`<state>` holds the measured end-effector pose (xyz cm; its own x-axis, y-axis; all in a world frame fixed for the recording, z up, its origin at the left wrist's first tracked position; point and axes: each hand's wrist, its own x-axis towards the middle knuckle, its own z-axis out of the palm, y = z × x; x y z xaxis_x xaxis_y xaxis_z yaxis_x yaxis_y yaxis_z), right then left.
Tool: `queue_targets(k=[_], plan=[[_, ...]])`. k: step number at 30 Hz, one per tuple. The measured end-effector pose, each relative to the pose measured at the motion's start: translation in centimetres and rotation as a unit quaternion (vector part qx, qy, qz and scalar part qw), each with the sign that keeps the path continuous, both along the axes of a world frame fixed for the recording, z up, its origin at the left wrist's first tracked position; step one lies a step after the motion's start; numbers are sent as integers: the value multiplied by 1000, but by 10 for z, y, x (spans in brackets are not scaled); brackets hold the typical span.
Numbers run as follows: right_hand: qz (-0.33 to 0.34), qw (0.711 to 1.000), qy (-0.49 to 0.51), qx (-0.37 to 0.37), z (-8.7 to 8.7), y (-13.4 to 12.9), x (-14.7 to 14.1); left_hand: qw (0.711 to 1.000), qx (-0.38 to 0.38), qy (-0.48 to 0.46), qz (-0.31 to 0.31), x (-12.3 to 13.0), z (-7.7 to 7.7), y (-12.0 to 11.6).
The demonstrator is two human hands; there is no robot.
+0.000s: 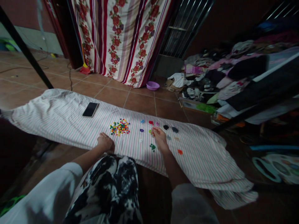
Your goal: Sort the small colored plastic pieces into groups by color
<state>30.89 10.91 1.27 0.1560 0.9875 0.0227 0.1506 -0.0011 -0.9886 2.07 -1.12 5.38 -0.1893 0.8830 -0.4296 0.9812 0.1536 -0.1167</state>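
My right hand [159, 137] reaches over the striped cloth, thumb and fingers pinched together beside a small lime-green group [150, 131]. Whatever sits between those fingertips is too small to make out. My left hand [104, 142] rests on the near edge of the cloth, its fingers curled, with nothing visible in it. In front of it lies a loose pile of small multicoloured beads or cubes [119, 127]. Small single-colour groups are spread around my right hand: red [151, 122], blue [142, 121], purple [141, 130], black [165, 127], dark grey [175, 129], green [152, 147] and orange [179, 151].
The striped cloth [63, 124] covers a long, narrow surface. A phone [90, 109] lies on its left part. Beyond are a floral curtain [116, 40], a purple basin [152, 86] and a red broom [85, 69]. Heaped clothes [210, 71] fill the right side, behind a dark bar [247, 115].
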Motion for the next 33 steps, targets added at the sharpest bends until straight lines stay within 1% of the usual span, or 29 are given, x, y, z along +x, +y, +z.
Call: queue_targets(k=[3,8,10,12,14,17,21,25,28,33], plan=[[72,997,-5,-25,-2,-15,-35,1000,3,10,10,0,1,-2],[185,981,-48,-37,-7,-36,-82,1000,5,1,6,-1,1,-4],[219,971,-87,-32,-8,-43,-99,1000,7,-3,5,-1,1,-5],[242,961,-136,-3,-8,-47,-116,1000,9,-5,5,-1,1,-6],[246,948,-196,40,-6,-48,-131,1000,10,-6,5,-1,1,-7],[249,918,-296,84,-2,-44,-152,1000,6,-11,2,-1,1,-8],[272,871,-395,105,4,-37,-172,1000,8,-20,-2,-1,0,-8],[283,836,-459,106,7,-33,-183,999,16,-28,6,-1,-4,-6],[277,823,-485,101,7,-32,-187,1000,5,-26,10,-1,-7,-3],[262,822,-497,93,10,-29,-195,999,7,-36,7,0,-7,-2]])
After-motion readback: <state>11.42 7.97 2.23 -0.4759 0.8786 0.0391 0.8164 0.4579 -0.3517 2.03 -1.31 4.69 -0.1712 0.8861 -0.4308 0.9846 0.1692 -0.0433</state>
